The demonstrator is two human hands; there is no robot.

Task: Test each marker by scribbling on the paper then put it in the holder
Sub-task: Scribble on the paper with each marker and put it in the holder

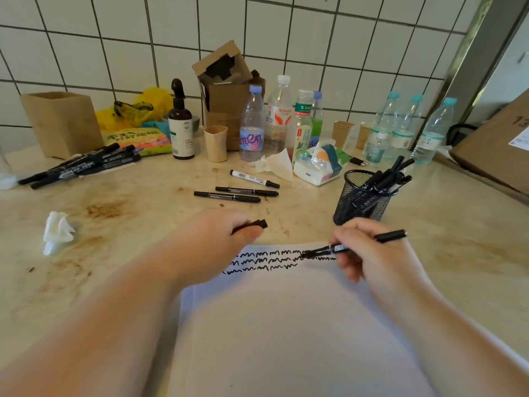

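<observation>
Working at a stained beige stone counter (148,213) against a white tiled wall (286,32), we had the paper (286,325) lying flat in front of us, three rows of black scribbles (266,260) along its far edge. Behind it: three loose markers (237,193) mid-counter, a bigger pile of black markers (83,164) far left beside a wooden box (61,124), a crumpled tissue (57,230) on the left. Clutter along the wall was a spray bottle (181,127), a torn cardboard box (226,90), several water bottles (400,130), paper cups (216,143) and a tissue pack (317,164). The mesh holder (363,199) stood just beyond the paper's far right corner, already carrying several markers, nothing between it and us. Our left hand (217,242) rested at the paper's top left, fingers curled round a black cap (257,224). Our right hand (369,253) pinched the marker (355,243) in a writing grip, tip touching the paper at the end of the top scribble row, barrel angled up to the right.
</observation>
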